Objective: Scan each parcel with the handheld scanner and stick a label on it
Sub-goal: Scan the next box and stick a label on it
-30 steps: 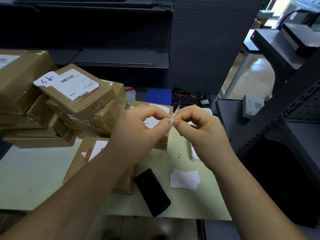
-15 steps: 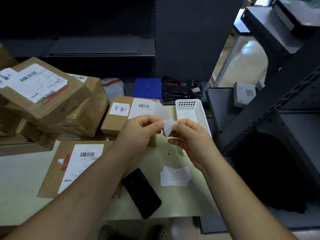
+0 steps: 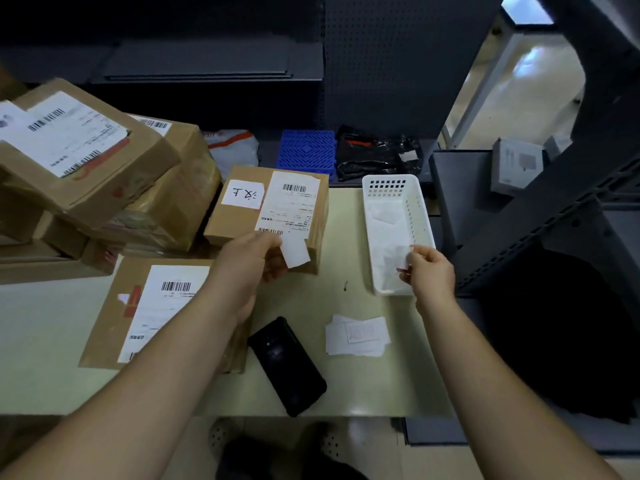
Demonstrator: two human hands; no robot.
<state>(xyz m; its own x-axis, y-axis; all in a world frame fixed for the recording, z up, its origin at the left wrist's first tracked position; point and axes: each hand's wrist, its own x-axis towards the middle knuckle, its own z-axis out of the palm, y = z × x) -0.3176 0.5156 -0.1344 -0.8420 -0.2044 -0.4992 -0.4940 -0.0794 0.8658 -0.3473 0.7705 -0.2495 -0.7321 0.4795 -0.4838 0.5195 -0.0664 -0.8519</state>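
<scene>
A person's left hand (image 3: 251, 263) is pinching 1 blank white label (image 3: 295, 253) between thumb and curled fingers, holding it up just in front of the near edge of a small boxed parcel (image 3: 239, 223) on the table (image 3: 346, 386). The right hand (image 3: 431, 275) is reaching to the right, gripping a translucent backing slip (image 3: 398, 259) with its fingertips over the white basket (image 3: 418, 216), where it is probably about to be dropped.

The boxed parcel is already wearing a handwritten sticker (image 3: 243, 197) beside its shipping sheet, so the likelier target is the flat parcel (image 3: 114, 317). That one is lying to the near left of the left hand, partly under that forearm, its long axis running from the near left corner away toward the hand. Bare cardboard is showing along its left strip, on the far side of the shipping sheet from the hand. To place the label there, the left hand would be drawing back and leftward across the sheet. The left is much the nearer of the 2 hands; the right is well apart, on the other side of the table.

The black handheld scanner (image 3: 289, 367) is lying untouched, face down, between the 2 forearms, and a stack of label sheets (image 3: 358, 336) is sitting just to its right. More parcels (image 3: 149, 188) are piling up at far left.
</scene>
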